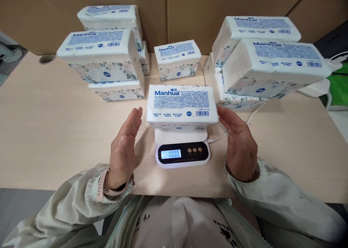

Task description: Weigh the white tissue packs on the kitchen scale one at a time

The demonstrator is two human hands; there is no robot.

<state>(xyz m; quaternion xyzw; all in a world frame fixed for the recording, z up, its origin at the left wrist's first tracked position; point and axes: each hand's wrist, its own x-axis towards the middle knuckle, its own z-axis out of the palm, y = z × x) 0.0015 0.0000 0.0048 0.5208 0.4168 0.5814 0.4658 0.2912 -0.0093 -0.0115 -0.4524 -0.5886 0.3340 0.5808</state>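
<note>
One pack (182, 103) on the scale (181, 135), apparently fully placed, above a lit display (170, 154). Left hand (123, 150): empty, with straight fingers, just beside one end. Right hand (240, 146): straight-fingered, not gripping, touch at the other end unclear. Beyond: left stack (100, 56), lone pack (178, 61), right stack (277, 61).

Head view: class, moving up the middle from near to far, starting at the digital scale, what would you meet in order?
Digital scale → Manhua tissue pack on it → lone Manhua pack behind → brown cardboard.
</note>
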